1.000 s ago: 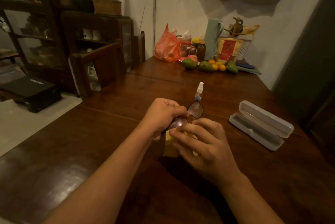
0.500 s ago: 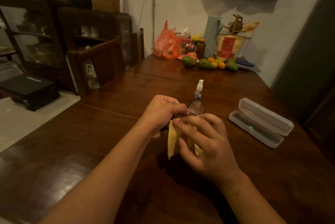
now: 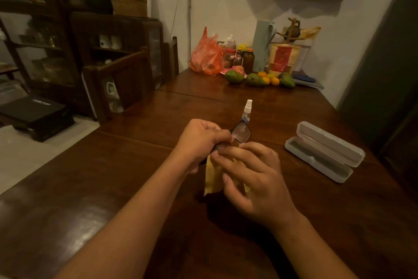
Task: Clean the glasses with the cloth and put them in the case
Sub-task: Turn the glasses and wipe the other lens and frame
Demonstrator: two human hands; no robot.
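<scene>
Risk: glasses [image 3: 241, 131] slipping from the one-handed grip, or a bent frame, from rubbing too hard; spray bottle [image 3: 247, 111] just beyond the hands, easy to knock.
Left hand [image 3: 201, 140]: curled round the frame.
Right hand [image 3: 254, 180]: pinching yellow cloth [image 3: 212, 178] against the near lens.
Glasses: between both hands, far lens showing past the left knuckles.
Case [image 3: 323, 153]: lying open, well right of the right hand.

Body in view: left forearm [image 3: 126, 215] and right forearm [image 3: 316, 247] bare, at bottom edge of frame. left hand [image 3: 201, 140] and right hand [image 3: 255, 186] bare too, mid-frame. Fingernails [image 3: 224, 176] short, plain.
</scene>
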